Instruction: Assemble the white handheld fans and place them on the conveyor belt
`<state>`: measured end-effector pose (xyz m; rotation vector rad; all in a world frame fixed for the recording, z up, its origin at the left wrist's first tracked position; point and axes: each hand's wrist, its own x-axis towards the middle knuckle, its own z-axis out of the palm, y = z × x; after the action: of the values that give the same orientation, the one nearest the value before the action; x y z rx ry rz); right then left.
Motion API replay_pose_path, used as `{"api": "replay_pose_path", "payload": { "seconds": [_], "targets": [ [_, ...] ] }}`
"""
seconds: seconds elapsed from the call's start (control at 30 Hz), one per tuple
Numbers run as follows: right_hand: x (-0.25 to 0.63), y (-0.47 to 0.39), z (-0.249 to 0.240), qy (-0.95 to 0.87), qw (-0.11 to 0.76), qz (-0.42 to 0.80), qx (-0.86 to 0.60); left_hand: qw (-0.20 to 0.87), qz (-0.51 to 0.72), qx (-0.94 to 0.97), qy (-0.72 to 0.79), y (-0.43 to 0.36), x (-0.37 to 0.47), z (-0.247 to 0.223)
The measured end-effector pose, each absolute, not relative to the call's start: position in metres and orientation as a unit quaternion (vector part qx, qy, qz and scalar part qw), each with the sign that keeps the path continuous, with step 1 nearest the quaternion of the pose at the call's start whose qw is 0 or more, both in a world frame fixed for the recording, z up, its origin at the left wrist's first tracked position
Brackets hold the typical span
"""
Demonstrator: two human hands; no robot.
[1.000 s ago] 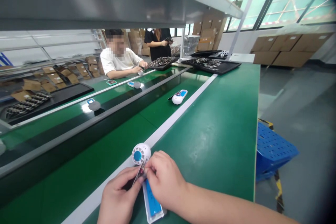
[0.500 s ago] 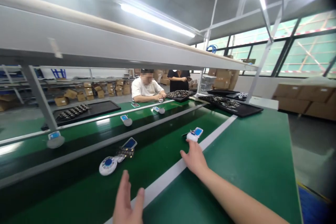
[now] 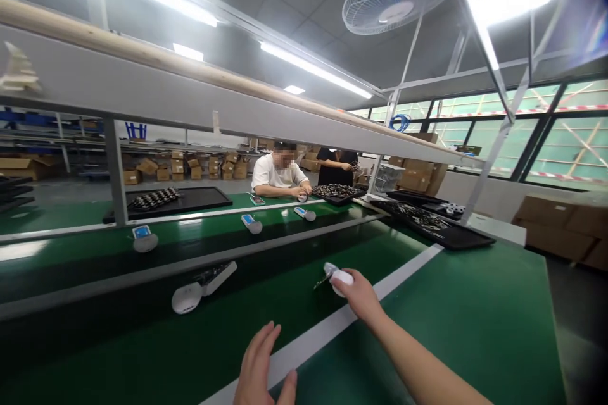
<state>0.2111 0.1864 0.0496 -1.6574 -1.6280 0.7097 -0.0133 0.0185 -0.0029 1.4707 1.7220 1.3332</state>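
Device point(image 3: 342, 282) in right hand point(image 3: 363, 297); parts point(image 3: 422, 218) in tray point(image 3: 468, 240)

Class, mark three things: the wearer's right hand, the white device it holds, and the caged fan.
Right hand point(image 3: 363, 297): head view, back of the hand.
White device point(image 3: 342, 277): head view, its rounded end.
Caged fan point(image 3: 396, 12): head view, pale central hub.

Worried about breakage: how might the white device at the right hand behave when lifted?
The white device is probably stiff, since it looks hard-shelled. Smooth and rounded, it could slip or roll. The thin dark piece jutting from it may snag or bend.
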Motion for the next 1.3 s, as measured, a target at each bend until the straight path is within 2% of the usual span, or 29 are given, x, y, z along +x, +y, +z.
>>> {"api": "replay_pose_path", "payload": {
  "seconds": [0.13,0.23,0.33,0.43,0.53,0.63,0.7,0.83,0.9,1.03,1.3],
  "targets": [
    [0.219,0.116,0.039,-0.682,0.325,0.417,-0.505,0.304,0.306,0.578,0.692,0.007,-0.004,0.028],
    [0.226,0.068,0.03,-0.625,0.36,0.58,-0.378,0.263,0.193,0.675,0.661,-0.003,0.005,0.043],
    [0.237,0.045,0.027,-0.561,0.376,0.683,-0.278,0.218,0.16,0.753,0.6,-0.011,0.011,0.049],
    [0.254,0.046,0.026,-0.563,0.35,0.704,-0.255,0.213,0.172,0.782,0.56,-0.015,0.012,0.051],
    [0.268,0.054,0.024,-0.592,0.357,0.644,-0.326,0.249,0.209,0.776,0.541,-0.015,0.01,0.049],
    [0.269,0.05,0.02,-0.627,0.409,0.446,-0.49,0.295,0.243,0.732,0.563,-0.012,0.009,0.046],
    [0.261,0.038,0.017,-0.648,0.416,0.335,-0.543,0.305,0.256,0.706,0.585,-0.012,0.008,0.045],
    [0.233,0.009,0.012,-0.762,0.363,0.212,-0.493,0.278,0.293,0.698,0.591,-0.01,0.005,0.041],
    [0.221,0.002,0.011,-0.795,0.352,0.162,-0.466,0.304,0.321,0.67,0.597,-0.007,0.002,0.037],
    [0.212,0.006,0.015,-0.82,0.321,0.137,-0.454,0.407,0.363,0.566,0.618,0.003,-0.004,0.028],
    [0.23,0.031,0.04,-0.908,0.178,0.186,-0.331,0.667,0.414,0.324,0.528,0.01,-0.001,0.038]
  ]
}}
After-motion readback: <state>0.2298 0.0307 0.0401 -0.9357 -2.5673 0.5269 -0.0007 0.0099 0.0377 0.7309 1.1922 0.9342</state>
